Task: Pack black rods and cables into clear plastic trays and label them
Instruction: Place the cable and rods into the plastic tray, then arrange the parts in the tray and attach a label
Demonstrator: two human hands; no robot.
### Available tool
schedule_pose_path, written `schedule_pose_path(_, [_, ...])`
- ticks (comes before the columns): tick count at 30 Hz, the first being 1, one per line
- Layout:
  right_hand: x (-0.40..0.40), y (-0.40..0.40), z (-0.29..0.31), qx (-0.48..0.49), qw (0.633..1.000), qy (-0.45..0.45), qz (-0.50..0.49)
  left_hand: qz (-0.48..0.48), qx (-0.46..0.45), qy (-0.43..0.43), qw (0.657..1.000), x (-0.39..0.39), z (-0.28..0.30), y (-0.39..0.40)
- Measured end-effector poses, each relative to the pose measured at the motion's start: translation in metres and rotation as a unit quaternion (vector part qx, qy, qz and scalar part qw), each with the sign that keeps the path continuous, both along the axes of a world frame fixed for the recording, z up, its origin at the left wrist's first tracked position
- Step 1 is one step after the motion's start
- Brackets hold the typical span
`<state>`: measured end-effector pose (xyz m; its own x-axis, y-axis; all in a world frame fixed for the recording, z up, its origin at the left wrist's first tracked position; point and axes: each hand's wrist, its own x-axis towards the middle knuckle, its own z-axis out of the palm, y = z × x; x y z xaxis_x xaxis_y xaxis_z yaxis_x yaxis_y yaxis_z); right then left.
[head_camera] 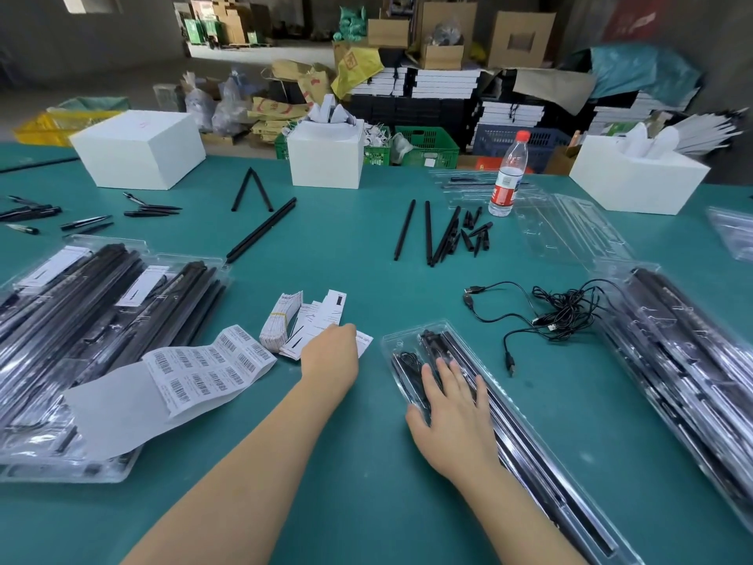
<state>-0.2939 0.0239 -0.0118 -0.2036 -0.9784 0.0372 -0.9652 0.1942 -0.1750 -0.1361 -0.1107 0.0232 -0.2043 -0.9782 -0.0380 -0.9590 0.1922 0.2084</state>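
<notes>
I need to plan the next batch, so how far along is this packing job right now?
Done: labelled packed trays are stacked at the left, and more packed trays lie at the right. In hand: the right hand presses flat on a filled tray, while the left hand reaches the cards. Left: loose rods, tangled cables, empty trays and the barcode sheet.

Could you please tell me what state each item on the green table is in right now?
Clear plastic tray: closed, rods and cable inside, no label visible.
Right hand: flat, pressing that tray.
Left hand: resting on white paper label cards.
Barcode sticker sheet: unfolded.
Loose black cables: tangled, unpacked.
Loose black rods: unpacked.
Red-capped plastic water bottle: upright, capped.
</notes>
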Motion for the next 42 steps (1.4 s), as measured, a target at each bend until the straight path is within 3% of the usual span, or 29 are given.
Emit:
schedule_pose_path(11, [0.001,0.000,0.001,-0.004,1.000,-0.012,-0.005,0.031,0.016,-0.030,0.999,-0.004,0.010,0.005])
schedule_pose_path(16, [0.001,0.001,0.001,0.000,1.000,-0.013,-0.003,0.063,0.063,0.069,0.994,-0.002,0.014,0.002])
schedule_pose_path(18, [0.002,0.001,0.001,0.002,1.000,-0.009,-0.001,0.076,0.108,0.151,0.980,-0.002,0.020,0.003])
schedule_pose_path(21, [0.001,0.000,0.001,0.007,1.000,-0.004,0.000,0.115,0.208,0.326,0.915,-0.003,0.026,0.011])
schedule_pose_path(23, [0.002,0.000,0.001,0.011,1.000,-0.003,0.003,0.130,0.264,0.375,0.879,-0.003,0.027,0.020])
schedule_pose_path(28, [0.001,-0.001,0.000,0.011,1.000,-0.011,0.000,0.131,0.316,0.421,0.840,-0.005,0.018,0.038])
schedule_pose_path(35, [0.001,-0.002,-0.002,0.006,1.000,-0.018,-0.001,0.135,0.327,0.457,0.816,-0.008,0.016,0.040])
schedule_pose_path(42, [0.002,-0.002,0.000,0.012,1.000,-0.025,-0.002,0.119,0.311,0.443,0.832,-0.015,0.018,0.037])
